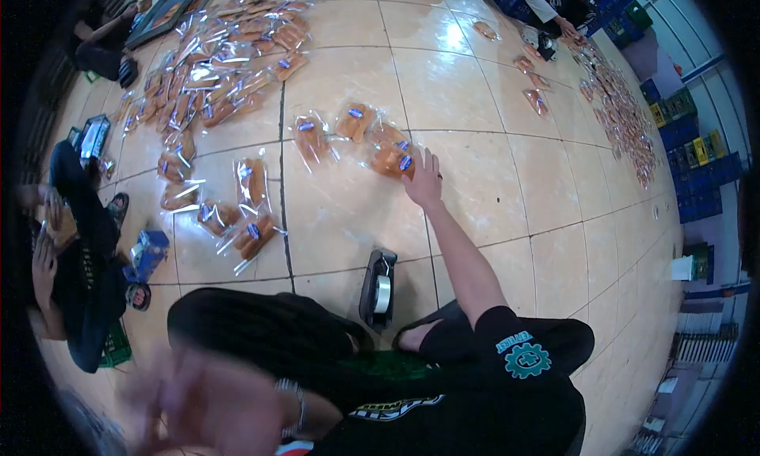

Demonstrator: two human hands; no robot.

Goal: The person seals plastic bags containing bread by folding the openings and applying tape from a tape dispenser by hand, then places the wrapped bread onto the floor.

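My right hand (pixel 425 183) reaches out over the tiled floor, fingers stretched and somewhat apart, at the right edge of a clear-wrapped bread pack (pixel 390 161) with a blue label. Whether the fingertips press on the wrapper is hard to see. Two more wrapped breads (pixel 355 121) (pixel 311 139) lie just left of it. Low at the left, close to the camera, my left hand (pixel 210 400) is smeared by motion and its fingers cannot be made out. Between my legs stands a black tape dispenser (pixel 380 290) with a roll of clear tape.
A large heap of wrapped breads (pixel 229 60) covers the floor at upper left, with several labelled packs (pixel 252 185) nearer. At left, a seated person (pixel 75 258) holds a bread beside a blue dispenser (pixel 148 254). Another person works near a long pile (pixel 617 108) and stacked crates (pixel 701 151).
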